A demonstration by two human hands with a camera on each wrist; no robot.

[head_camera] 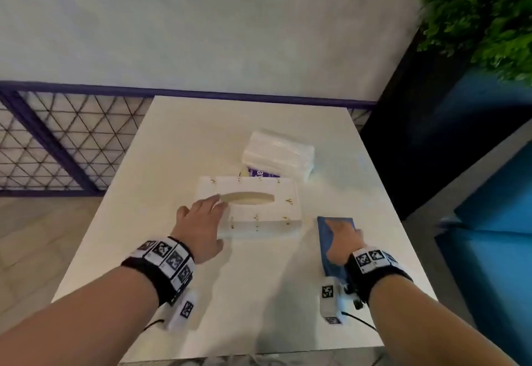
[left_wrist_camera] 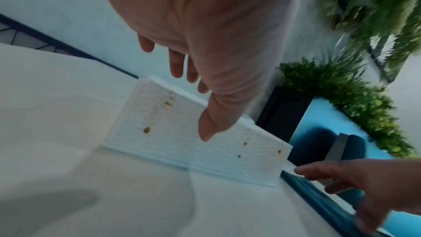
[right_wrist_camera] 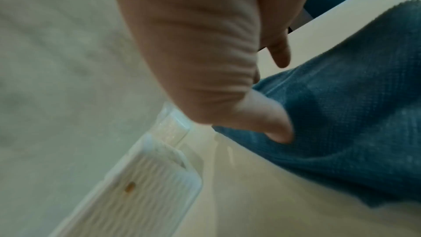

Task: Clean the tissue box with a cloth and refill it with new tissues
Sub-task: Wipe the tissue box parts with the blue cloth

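Both forearms reach fwd, banded at wrists: left hand (head_camera: 201,226), fingers straight, spread over tissue box (head_camera: 259,210) near its left end; right hand (head_camera: 342,239) palm-down just right of it.

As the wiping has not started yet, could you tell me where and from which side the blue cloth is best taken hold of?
Probably by its near long edge, coming from above and the right. The blue cloth lies folded flat on the table just right of the tissue box, so that side is tight. The right hand already lies on it, thumb on the fabric; curling the fingers under the free edge should lift it.
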